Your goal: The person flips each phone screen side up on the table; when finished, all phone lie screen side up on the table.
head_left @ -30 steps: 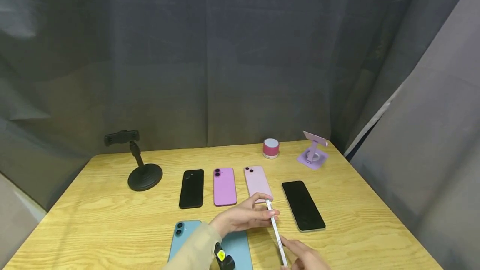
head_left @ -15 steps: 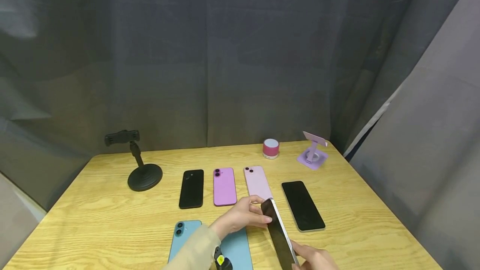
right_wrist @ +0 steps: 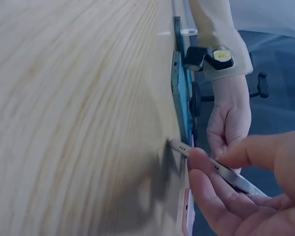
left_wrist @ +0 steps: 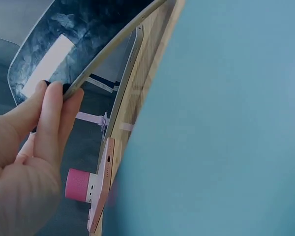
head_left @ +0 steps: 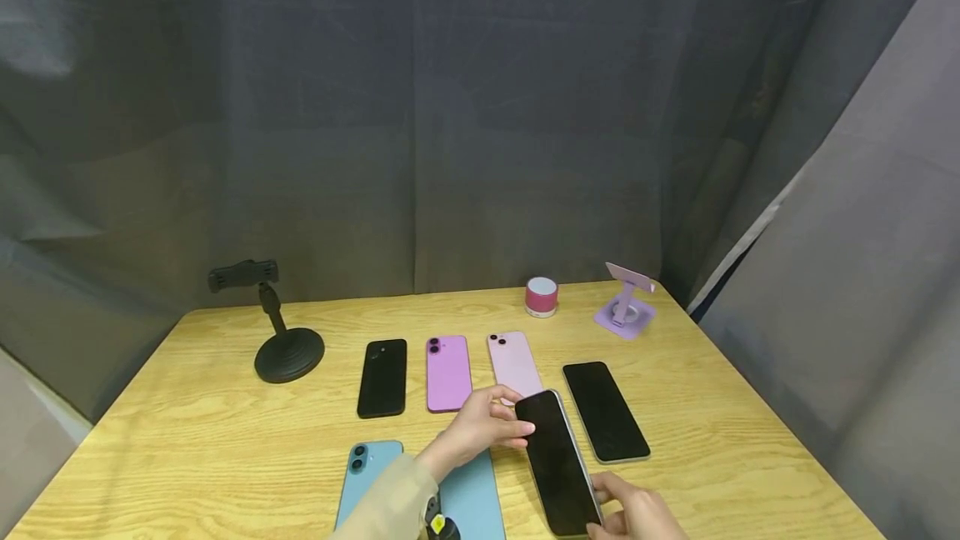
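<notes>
Both hands hold a black-screened phone [head_left: 558, 465] with a silver edge, its screen turned up toward the head view. My left hand [head_left: 480, 427] pinches it near its far left corner, the thumb on the screen side. At the near end, my right hand [head_left: 637, 511] grips the right edge and corner. In the right wrist view the phone's edge [right_wrist: 228, 173] is between thumb and fingers of the right hand [right_wrist: 250, 187], slightly above the wood. Under the left forearm lie blue phones [head_left: 476, 498], partly hidden by the sleeve.
Several other phones lie flat: a black one [head_left: 382, 377], a purple one [head_left: 448, 373], a light pink one [head_left: 514, 365] and a dark-screened one [head_left: 606, 411] at right. Behind them stand a black phone stand [head_left: 289, 354], a pink cylinder [head_left: 542, 297] and a lilac stand [head_left: 626, 315].
The held phone has turned from edge-on to screen up. My right hand has shifted rightward, and my left fingers have moved slightly left along with its far end.
</notes>
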Demonstrator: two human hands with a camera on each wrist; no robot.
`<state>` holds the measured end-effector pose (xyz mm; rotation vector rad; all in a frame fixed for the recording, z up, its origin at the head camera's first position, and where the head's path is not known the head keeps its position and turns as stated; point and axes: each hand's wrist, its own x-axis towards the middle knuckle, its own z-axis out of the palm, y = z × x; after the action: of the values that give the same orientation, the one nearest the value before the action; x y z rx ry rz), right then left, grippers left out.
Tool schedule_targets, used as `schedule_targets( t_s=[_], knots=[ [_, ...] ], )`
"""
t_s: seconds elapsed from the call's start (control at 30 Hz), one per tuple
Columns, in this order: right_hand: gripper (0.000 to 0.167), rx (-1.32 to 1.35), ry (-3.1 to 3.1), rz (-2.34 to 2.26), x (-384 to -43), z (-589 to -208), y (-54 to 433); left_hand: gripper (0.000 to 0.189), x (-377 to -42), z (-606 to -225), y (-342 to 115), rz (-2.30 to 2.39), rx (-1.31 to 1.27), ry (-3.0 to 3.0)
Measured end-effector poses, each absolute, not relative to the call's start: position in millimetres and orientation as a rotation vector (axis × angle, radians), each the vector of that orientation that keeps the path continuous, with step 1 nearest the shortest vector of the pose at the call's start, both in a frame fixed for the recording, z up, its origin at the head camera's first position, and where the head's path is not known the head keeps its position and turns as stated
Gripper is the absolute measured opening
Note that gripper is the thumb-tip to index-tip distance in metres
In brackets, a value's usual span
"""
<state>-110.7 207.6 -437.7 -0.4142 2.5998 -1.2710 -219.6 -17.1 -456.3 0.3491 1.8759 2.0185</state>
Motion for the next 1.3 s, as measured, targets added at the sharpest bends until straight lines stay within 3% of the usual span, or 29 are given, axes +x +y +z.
schedule_targets(
  t_s=[0.47, 0.97, 1.3],
  knots=[
    [0.048, -0.598, 2.799, -1.130, -119.7, -457.3, 214.6, 0.039, -218.3, -455.6, -17.4, 2.030, 0.333, 1.924],
    [0.040, -0.334, 2.606, -1.132, -130.8, -457.1, 211.7, 0.037, -217.6, -452.9, -17.3, 1.976, 0.333, 2.011],
    [0.068, -0.313, 2.654, -1.144, -132.2, -457.5, 208.0, 0.039, -216.5, -456.4, -17.8, 1.891, 0.263, 2.093]
  ],
)
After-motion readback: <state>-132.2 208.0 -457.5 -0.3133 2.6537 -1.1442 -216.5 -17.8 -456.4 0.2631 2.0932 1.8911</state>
